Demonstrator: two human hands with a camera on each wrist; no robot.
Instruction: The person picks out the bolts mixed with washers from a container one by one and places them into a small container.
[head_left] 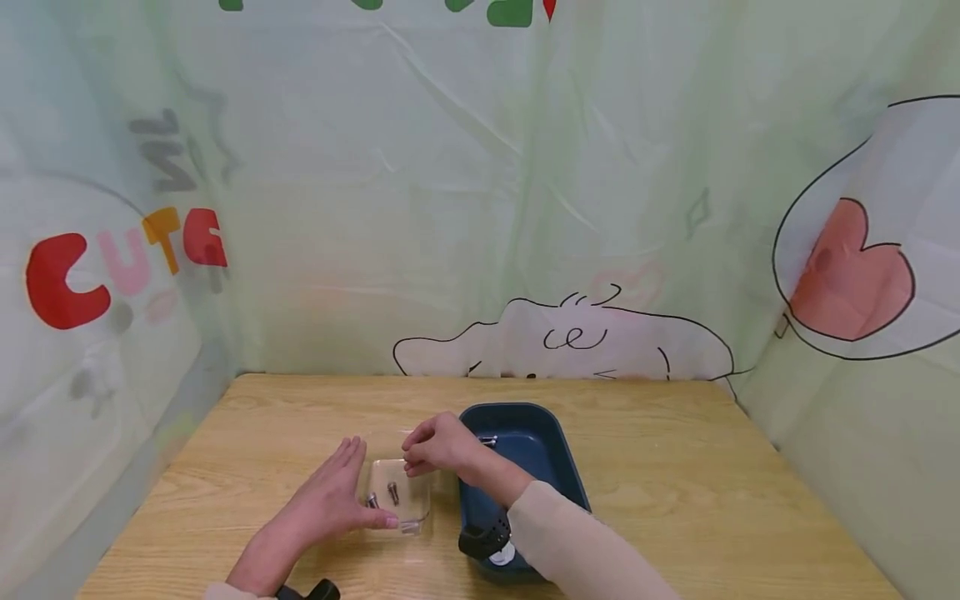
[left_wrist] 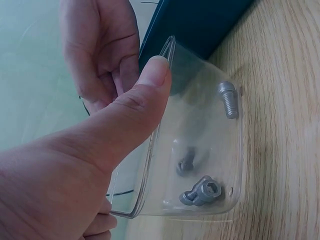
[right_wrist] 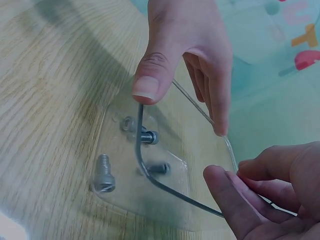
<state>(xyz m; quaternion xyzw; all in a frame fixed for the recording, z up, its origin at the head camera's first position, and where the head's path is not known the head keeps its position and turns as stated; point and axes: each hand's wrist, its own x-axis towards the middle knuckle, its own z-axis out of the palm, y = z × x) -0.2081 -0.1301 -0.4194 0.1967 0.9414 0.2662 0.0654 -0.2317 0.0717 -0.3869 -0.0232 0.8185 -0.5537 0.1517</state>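
A clear plastic box [head_left: 417,505] stands on the table, with several metal socket-head bolts [left_wrist: 228,100] on its bottom. My left hand [head_left: 330,492] holds it, the thumb lying on one rim and the fingers straight along another side. My right hand [head_left: 444,450] is at the far right of the box, fingertips curled close together. In the right wrist view those fingertips [right_wrist: 216,172] overlap the box's rim at a corner; I cannot tell whether they pinch anything.
To the right of the box is a deep dark blue tray [head_left: 517,410], with metal bolts [head_left: 488,441] near its left wall. My right forearm crosses over this tray. Wood-grain table [head_left: 675,483] extends to both sides, and a printed curtain [head_left: 315,208] hangs behind.
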